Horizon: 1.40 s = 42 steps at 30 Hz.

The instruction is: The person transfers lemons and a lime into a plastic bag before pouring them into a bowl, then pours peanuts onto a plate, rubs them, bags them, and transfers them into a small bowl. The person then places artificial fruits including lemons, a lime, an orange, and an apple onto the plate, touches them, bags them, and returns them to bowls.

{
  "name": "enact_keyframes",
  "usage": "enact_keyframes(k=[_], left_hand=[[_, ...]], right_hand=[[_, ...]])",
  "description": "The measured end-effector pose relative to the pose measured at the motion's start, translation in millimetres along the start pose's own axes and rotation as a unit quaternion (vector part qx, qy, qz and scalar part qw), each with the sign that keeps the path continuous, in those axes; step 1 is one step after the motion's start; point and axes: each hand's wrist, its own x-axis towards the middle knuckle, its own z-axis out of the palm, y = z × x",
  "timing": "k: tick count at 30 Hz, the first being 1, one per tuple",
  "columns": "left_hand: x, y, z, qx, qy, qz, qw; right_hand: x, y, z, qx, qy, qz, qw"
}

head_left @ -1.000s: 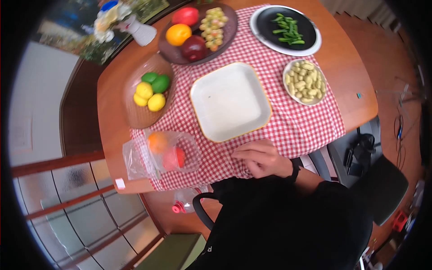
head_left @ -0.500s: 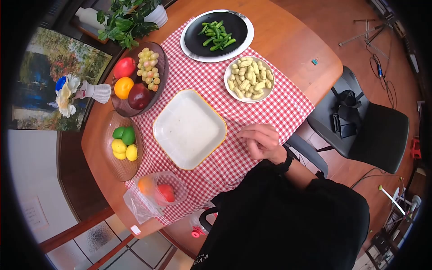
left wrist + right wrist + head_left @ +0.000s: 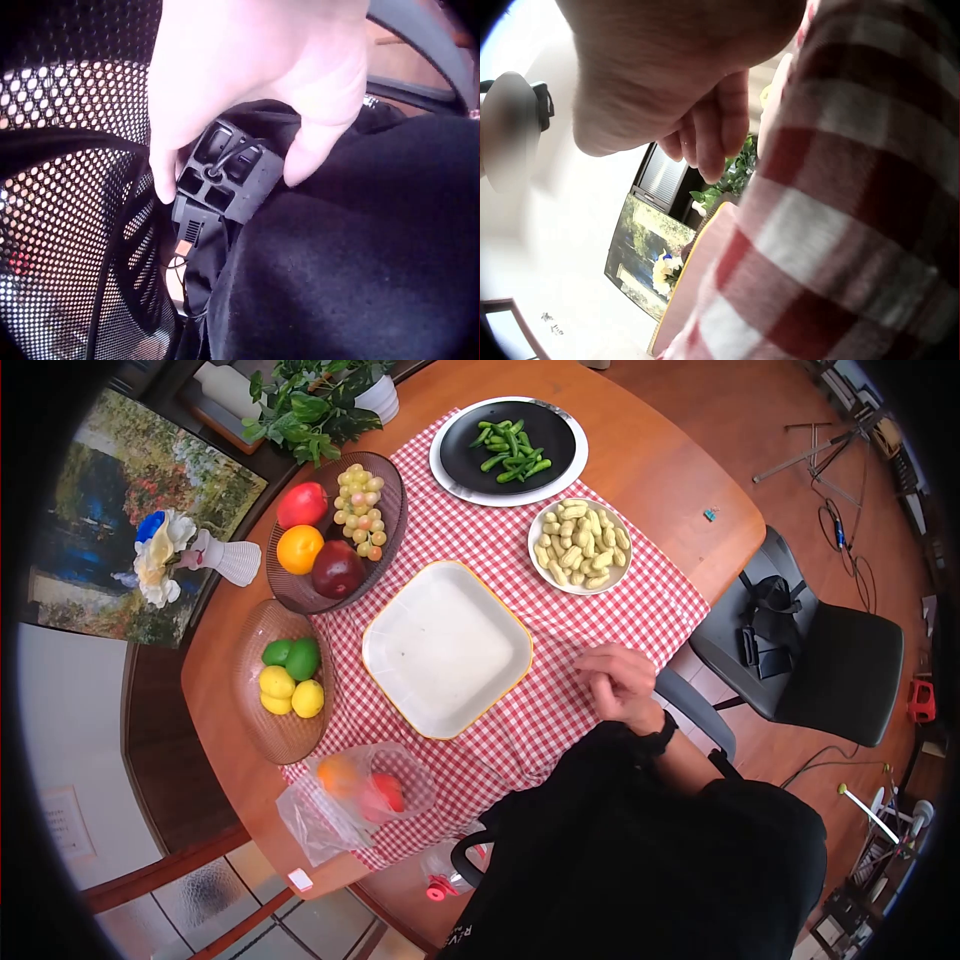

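Observation:
My right hand (image 3: 620, 685) rests on the red-and-white checked cloth (image 3: 520, 740) by the table's near edge, fingers loosely bent and holding nothing. Just left of it on the cloth sits a square white dish (image 3: 450, 650) with a yellow rim, nothing in it. In the right wrist view, the fingers (image 3: 709, 142) hang loosely beside the cloth. Low beside dark clothing, my left hand (image 3: 262, 67) grips a black box-shaped device (image 3: 225, 169) with a cable, thumb on one side and fingers on the other. The head view does not show that hand.
A bowl of peanuts (image 3: 583, 545) and a black plate (image 3: 465, 455) with green peppers stand beyond the dish. At left are a fruit plate (image 3: 385, 575), a basket (image 3: 255, 710) of lemons and green fruit, and a clear bag (image 3: 320, 820) with fruit. A chair (image 3: 840, 670) stands right.
The head view has swung round and shifted, so the table things appear turned and the plant has come into view. My right hand stays on the cloth near the dish.

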Motion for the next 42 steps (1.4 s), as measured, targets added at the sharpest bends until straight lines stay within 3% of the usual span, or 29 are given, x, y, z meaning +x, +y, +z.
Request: enact_keyframes(k=[1, 2, 3, 4, 5, 9, 11, 13, 17, 18, 19, 29, 42], left_hand=[[3, 0, -2, -0.003, -0.004, -0.001, 1.0], [8, -1, -2, -0.008, -0.01, -0.002, 1.0], [11, 1, 0, -0.013, -0.017, -0.004, 1.0], [18, -1, 6, -0.022, -0.023, -0.004, 0.999], [22, -4, 9, -0.03, -0.029, -0.004, 0.999], [33, -17, 36, -0.074, -0.047, -0.007, 0.996], [34, -19, 38, -0.089, -0.05, -0.008, 0.995], [34, -28, 37, -0.101, -0.054, -0.01, 0.993], [29, -45, 42, -0.131, -0.062, -0.019, 0.989], [29, -52, 47, -0.141, -0.063, -0.018, 0.988], [30, -58, 51, -0.151, -0.063, -0.018, 0.986], [42, -83, 88, -0.247, -0.043, 0.0, 0.968], [79, -73, 54, -0.243, -0.117, 0.002, 0.963]], right_hand=[[-1, -3, -5, 0.036, -0.014, 0.053, 0.998], [-6, -1, -11, 0.149, -0.044, 0.151, 0.976], [-6, -1, -22, 0.144, -0.047, 0.152, 0.977], [0, -2, -36, 0.273, -0.133, 0.294, 0.906], [6, -6, -49, 0.388, -0.21, 0.426, 0.79], [14, -1, -87, 0.393, -0.39, 0.534, 0.64], [-12, 20, -100, 0.418, -0.424, 0.586, 0.55], [-27, 17, -108, 0.357, -0.513, 0.631, 0.46], [-104, 28, -159, 0.257, -0.525, 0.755, 0.297], [-107, 8, -163, 0.209, -0.481, 0.796, 0.304], [-98, -7, -165, 0.113, -0.592, 0.707, 0.37], [-35, 26, -123, 0.056, -0.637, 0.663, 0.388], [-67, 13, -130, 0.066, -0.582, 0.676, 0.448]])
